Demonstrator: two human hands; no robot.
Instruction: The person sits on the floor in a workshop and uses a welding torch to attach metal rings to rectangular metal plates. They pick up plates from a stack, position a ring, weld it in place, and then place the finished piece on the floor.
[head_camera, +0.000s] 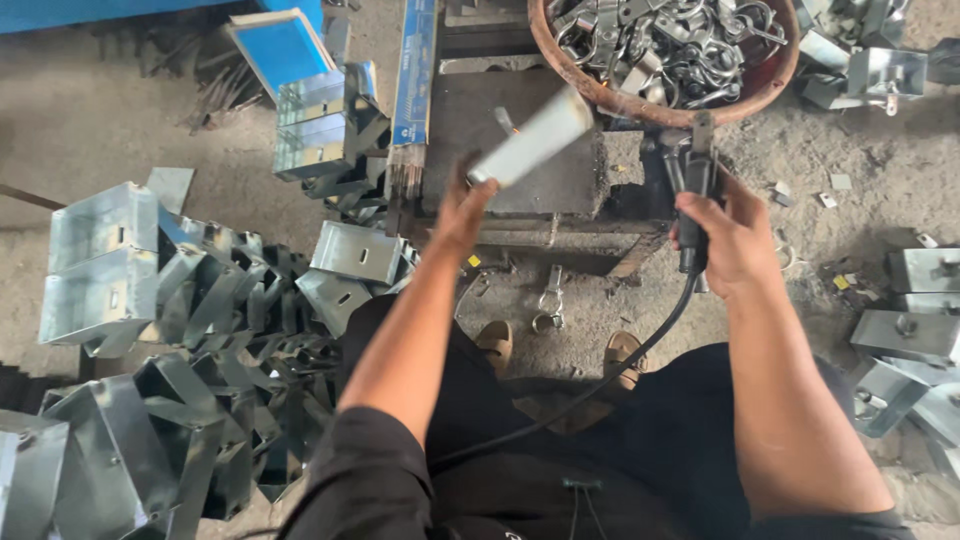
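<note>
Far left of the left hand (462, 213) lies a heap of grey metal boxes (150, 350); up-left of it, a blue panel (280, 48); just above it, a long blue packet (414, 75). That hand is closed around a pale tube (535, 135). The right hand (728, 235) is clenched on a black welding holder (695, 180) below a rusty bowl (560, 70) of clamps.

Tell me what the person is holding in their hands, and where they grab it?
The left hand grips a pale grey tube by its lower end. The right hand wraps around the black handle of a cabled welding tool.
</note>
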